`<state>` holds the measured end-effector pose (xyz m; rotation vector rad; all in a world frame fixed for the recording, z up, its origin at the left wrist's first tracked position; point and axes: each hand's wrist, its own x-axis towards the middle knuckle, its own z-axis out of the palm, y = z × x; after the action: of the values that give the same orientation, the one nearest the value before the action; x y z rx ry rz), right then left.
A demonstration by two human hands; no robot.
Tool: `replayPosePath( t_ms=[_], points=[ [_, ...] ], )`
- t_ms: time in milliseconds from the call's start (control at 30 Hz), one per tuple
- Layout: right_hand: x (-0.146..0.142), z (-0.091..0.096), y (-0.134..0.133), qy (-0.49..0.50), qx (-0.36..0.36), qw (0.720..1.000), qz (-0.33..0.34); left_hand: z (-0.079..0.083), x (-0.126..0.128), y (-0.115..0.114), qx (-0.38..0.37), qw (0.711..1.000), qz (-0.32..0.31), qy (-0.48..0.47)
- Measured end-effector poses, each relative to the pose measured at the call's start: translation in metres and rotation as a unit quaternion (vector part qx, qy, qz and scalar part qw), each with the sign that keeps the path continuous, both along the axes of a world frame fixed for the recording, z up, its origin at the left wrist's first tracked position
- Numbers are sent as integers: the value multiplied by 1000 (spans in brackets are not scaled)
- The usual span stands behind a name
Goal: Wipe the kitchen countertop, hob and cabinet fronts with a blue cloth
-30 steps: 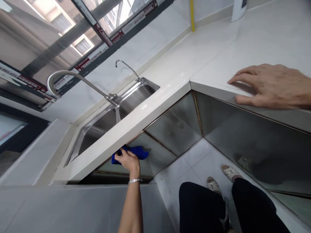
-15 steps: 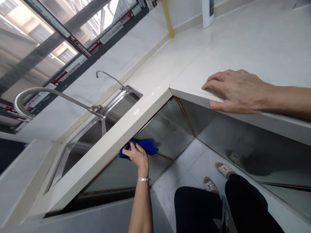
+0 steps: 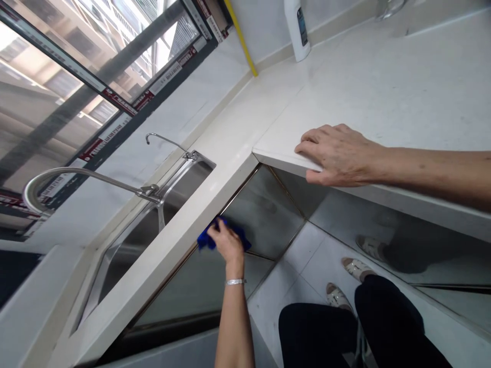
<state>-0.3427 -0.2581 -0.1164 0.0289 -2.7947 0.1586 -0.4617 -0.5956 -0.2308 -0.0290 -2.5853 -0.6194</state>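
My left hand [image 3: 227, 243] is closed on a blue cloth [image 3: 205, 240] and presses it against the shiny cabinet front [image 3: 264, 212] just under the edge of the white countertop [image 3: 245, 128]. A silver bracelet sits on that wrist. My right hand [image 3: 337, 155] lies flat on the countertop's edge near the inner corner, fingers stretched out, holding nothing.
A steel double sink [image 3: 153, 220] with a tall curved faucet [image 3: 84, 176] and a smaller tap [image 3: 164, 141] lies to the left below a window. A white bottle [image 3: 297, 28] stands at the back of the counter. My legs and shoes [image 3: 345, 286] are on the tiled floor.
My left hand has slid the blue cloth to the right along the cabinet front below the counter edge. My right hand stays flat on the counter while the view has shifted.
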Motion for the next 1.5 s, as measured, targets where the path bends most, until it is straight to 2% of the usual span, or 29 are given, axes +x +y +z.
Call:
replayPosePath(
  t_ms=[67,100,200,300,400,533,633,733,867,1000,1200,1500],
  points=[
    [0,0,1,3,3,1000,0,-11,-8,21,39,997,-59,-6],
    [1,0,1,5,3,1000,0,-18,-14,32,65,995,-69,-4],
    [2,2,1,7,-6,1000,6,-41,-30,55,157,987,-43,1],
    [2,5,0,-8,-15,1000,6,-57,-28,59,239,971,-17,-4],
    [3,8,-1,-20,-23,1000,3,-57,-8,45,291,956,18,30],
    [3,8,-1,-16,-25,1000,6,-39,15,26,308,940,79,123],
    [3,7,0,-17,-22,1000,8,-27,11,23,284,941,89,162],
    [3,6,0,-15,-29,999,13,-25,-2,26,232,955,85,167],
    [4,7,-1,-5,-40,999,12,-27,-15,26,127,984,23,127],
    [2,5,0,5,-31,999,9,-24,-20,19,24,995,-24,92],
    [1,0,2,16,-23,999,16,-13,-26,21,-91,992,-80,44],
    [4,6,0,-2,-36,999,17,-3,-47,50,-190,970,-147,16]
  ],
)
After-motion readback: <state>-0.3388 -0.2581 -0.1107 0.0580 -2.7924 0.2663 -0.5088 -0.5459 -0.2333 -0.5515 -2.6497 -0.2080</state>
